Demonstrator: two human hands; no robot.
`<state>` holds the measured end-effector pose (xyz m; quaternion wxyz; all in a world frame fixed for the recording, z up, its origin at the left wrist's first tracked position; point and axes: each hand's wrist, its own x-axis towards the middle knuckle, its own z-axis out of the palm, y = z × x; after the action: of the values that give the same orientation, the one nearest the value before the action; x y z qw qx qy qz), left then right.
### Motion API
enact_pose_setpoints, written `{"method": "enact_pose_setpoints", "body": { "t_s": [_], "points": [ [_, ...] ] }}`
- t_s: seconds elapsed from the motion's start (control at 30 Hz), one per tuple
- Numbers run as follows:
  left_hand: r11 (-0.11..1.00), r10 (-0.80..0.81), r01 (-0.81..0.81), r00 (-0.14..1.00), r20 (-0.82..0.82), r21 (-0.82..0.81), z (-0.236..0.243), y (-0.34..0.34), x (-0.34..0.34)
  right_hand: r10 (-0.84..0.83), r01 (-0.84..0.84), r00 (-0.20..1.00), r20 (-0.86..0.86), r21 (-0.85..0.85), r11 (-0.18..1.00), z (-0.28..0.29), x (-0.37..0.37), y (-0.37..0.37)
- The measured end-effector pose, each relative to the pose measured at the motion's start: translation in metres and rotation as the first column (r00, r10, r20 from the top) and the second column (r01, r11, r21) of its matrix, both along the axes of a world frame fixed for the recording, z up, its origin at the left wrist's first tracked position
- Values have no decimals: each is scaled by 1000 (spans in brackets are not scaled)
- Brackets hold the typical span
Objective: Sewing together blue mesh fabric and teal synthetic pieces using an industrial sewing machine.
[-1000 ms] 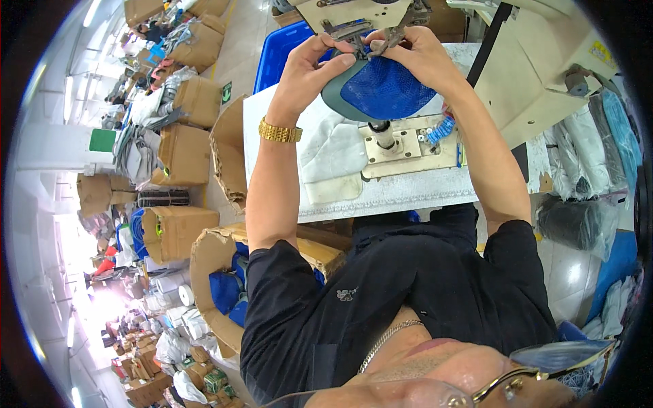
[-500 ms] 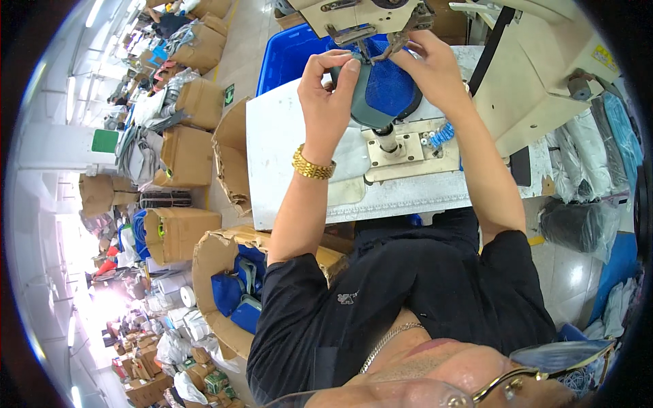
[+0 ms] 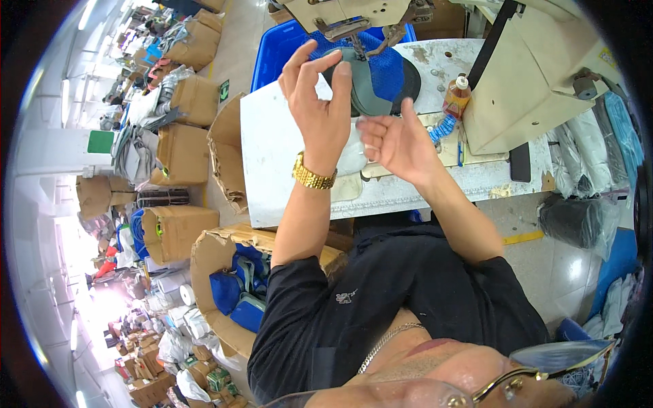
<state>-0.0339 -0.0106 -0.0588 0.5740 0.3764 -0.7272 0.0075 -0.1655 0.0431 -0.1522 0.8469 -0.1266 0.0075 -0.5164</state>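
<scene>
A curved fabric piece of grey-green cloth and blue mesh with a dark edge lies under the needle area of a cream sewing machine. My left hand is raised over its left edge, with fingers apart; the index finger and thumb overlap the grey part, and whether they touch it I cannot tell. Nearer to me, my right hand is off the piece, open and holding nothing, its palm turned partly to the left. Part of the machine's base is hidden behind it.
A bottle with orange-brown contents and a blue coiled cord are right of the piece. Behind the white table sits a blue bin. A cardboard box with blue pieces stands at my left.
My right hand has come off the fabric toward me and opened. The left hand's fingers have spread from a pinch at its edge. The piece has turned, and the bottle shows now.
</scene>
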Motion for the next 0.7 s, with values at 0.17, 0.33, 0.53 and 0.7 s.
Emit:
{"method": "enact_pose_setpoints", "body": {
  "t_s": [0.17,0.33,0.53,0.7],
  "points": [
    [980,-145,180,933,331,-79,-4,21,17,-89,81,964,252,41,996,-11,10,-9],
    [944,-46,150,942,334,-295,-12,4,16,-162,151,967,195,73,986,3,0,9],
    [918,8,113,954,301,-380,-13,-4,11,-221,225,972,83,-44,973,6,-7,10],
    [923,-5,113,960,280,-369,-14,-1,4,-235,239,969,78,-45,970,8,-7,7]
  ]
}}
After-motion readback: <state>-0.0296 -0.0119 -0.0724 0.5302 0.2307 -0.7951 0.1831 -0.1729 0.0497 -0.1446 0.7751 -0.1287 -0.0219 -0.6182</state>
